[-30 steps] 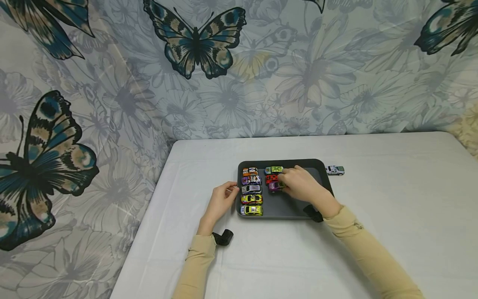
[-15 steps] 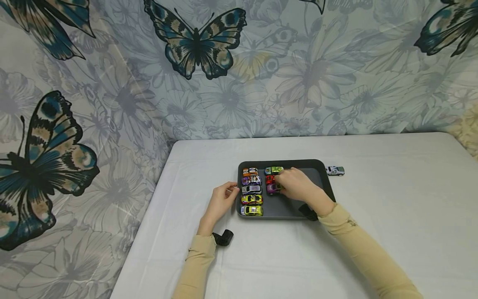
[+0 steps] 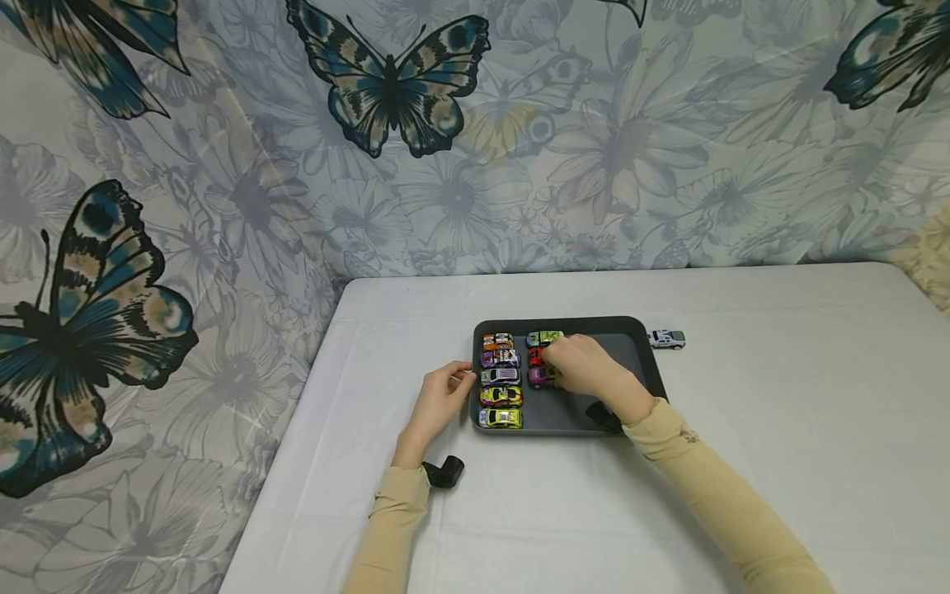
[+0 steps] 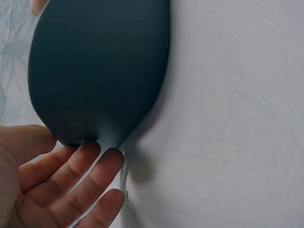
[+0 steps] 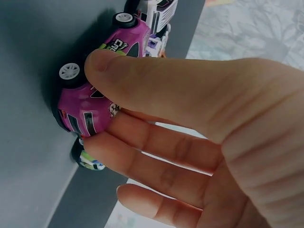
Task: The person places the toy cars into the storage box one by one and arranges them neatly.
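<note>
A dark grey tray lies on the white table and holds two columns of toy cars. My right hand pinches a magenta toy car between thumb and fingers. The car's wheels are on the tray floor, just below a red car and a green car. My left hand rests at the tray's left rim, its straight fingers touching the edge. The left column holds several cars, from orange down to yellow-green.
A small white car stands on the table just outside the tray's far right corner. The tray's right half is bare. A butterfly-patterned cloth hangs behind the table. The table's left edge is near my left arm.
My right hand has slid the magenta car a little to the left, closer under the red car. My left hand has stayed at the tray's rim.
</note>
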